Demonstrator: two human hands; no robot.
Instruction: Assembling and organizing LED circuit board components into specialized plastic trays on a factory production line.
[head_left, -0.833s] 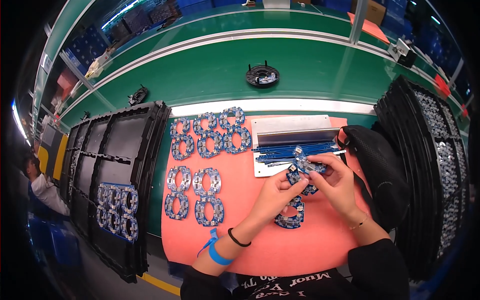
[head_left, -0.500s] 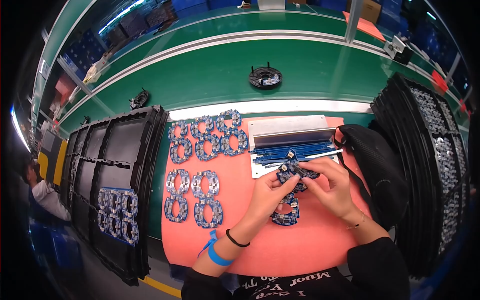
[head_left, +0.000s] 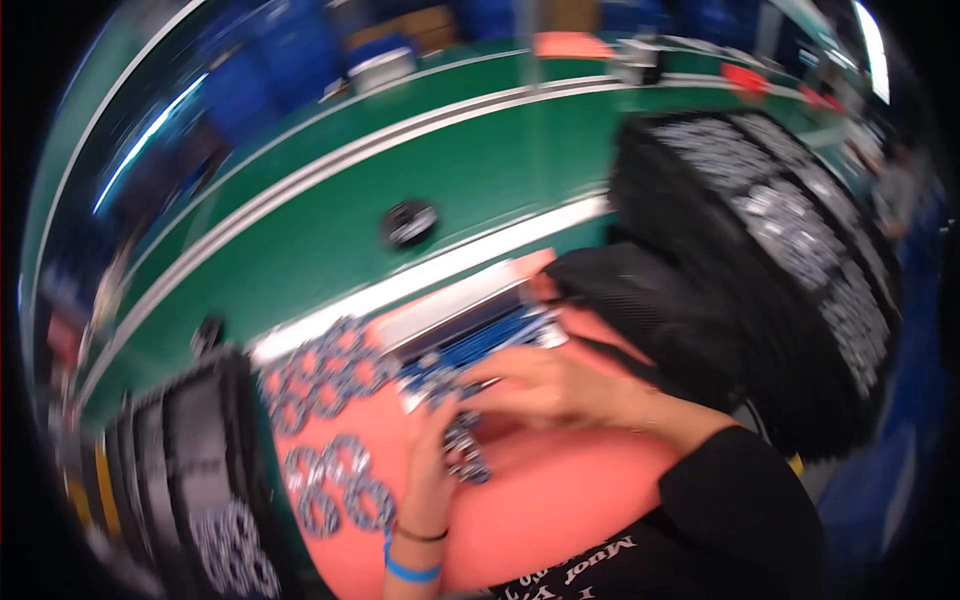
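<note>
Circuit board [head_left: 438, 382]: up at the fingertips of the left hand [head_left: 430, 440], blurred on my remote view;
Left grip: thumb and fingers pinching the circuit board, as far as I make out through the blur; blue band [head_left: 412, 571] around the wrist;
Right hand [head_left: 540, 387]: fingers bent inward, tips at the circuit board; I cannot tell whether they pinch it;
Second board [head_left: 462, 441]: on the orange mat [head_left: 570, 485], just right of the left hand;
Blue strips [head_left: 492, 340]: on a metal fixture [head_left: 440, 315], beyond both hands;
Ring boards [head_left: 357, 484]: on the orange mat, left of the left hand;
Black bag [head_left: 625, 295]: beyond the right hand, toward its right.
</note>
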